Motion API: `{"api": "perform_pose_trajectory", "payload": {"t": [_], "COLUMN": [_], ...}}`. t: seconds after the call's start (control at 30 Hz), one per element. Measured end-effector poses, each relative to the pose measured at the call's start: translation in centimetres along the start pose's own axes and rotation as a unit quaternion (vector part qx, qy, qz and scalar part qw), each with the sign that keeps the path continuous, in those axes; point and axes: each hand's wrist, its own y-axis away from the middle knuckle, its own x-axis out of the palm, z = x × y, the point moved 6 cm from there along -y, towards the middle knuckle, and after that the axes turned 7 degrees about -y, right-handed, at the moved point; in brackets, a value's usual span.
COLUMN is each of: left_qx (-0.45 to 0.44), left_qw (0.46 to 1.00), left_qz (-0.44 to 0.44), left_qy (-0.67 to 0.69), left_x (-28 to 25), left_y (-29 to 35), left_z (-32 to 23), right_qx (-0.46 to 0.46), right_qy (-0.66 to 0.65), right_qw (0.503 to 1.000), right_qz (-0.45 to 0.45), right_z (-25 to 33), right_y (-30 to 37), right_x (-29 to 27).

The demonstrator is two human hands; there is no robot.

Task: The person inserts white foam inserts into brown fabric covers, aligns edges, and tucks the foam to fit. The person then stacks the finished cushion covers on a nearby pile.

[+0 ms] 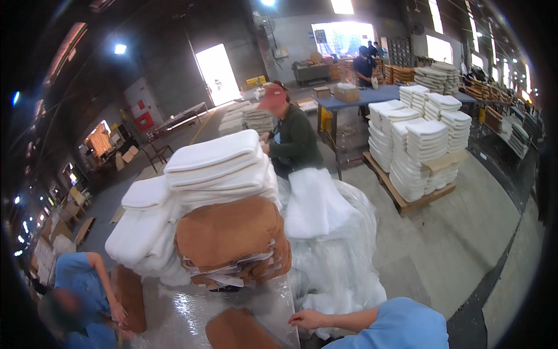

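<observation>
My right hand (308, 318) reaches in from the lower right, in a light blue sleeve, over the right edge of a shiny, plastic-covered table (186, 305). Its fingers are drawn together; whatever they may hold is too small to make out. Left of that hand, a brown fabric-covered cushion (241, 330) lies at the table's near edge, partly cut off. Farther back on the table sits a pile of brown covers (229, 232) with pale layers showing at its side. I do not see my left hand.
White padding stacks (215, 157) rise behind the brown pile. Plastic-wrapped white padding (340, 267) stands right of the table. A co-worker in blue (81, 296) handles a brown cushion (129, 296) at left; another in a red cap (293, 136) stands beyond. A loaded pallet (407, 200) lies farther right.
</observation>
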Motion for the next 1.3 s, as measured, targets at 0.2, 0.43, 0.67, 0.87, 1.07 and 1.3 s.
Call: {"api": "perform_pose_trajectory", "payload": {"t": [0.2, 0.43, 0.67, 0.87, 1.07, 1.3], "left_qx": [-0.059, -0.012, 0.086, 0.134, 0.153, 0.137], "left_qw": [0.996, 0.993, 0.98, 0.982, 0.977, 0.978], "left_qz": [0.013, 0.096, 0.146, 0.114, 0.134, 0.14], "left_qy": [0.071, -0.07, -0.104, -0.066, -0.062, -0.078], "left_x": [-3.5, -8.1, -5.0, -2.4, -1.2, -1.6], "left_y": [0.6, -1.3, 0.1, 0.6, 1.9, 5.4], "left_z": [0.1, -1.7, -2.2, -1.6, 2.1, 7.3], "right_qx": [0.101, 0.166, 0.114, 0.047, 0.023, 0.04], "right_qy": [-0.038, -0.24, -0.473, -0.451, -0.412, -0.443], "right_qw": [0.99, 0.943, 0.825, 0.861, 0.881, 0.883], "right_qz": [-0.095, -0.158, -0.287, -0.23, -0.229, -0.151], "right_z": [-4.5, -7.2, -3.2, 3.0, 3.3, -0.3], "right_y": [5.6, 8.6, 6.7, 4.7, 6.2, 8.9], "right_x": [-3.8, -1.1, 1.6, 5.9, 6.1, 8.8]}}
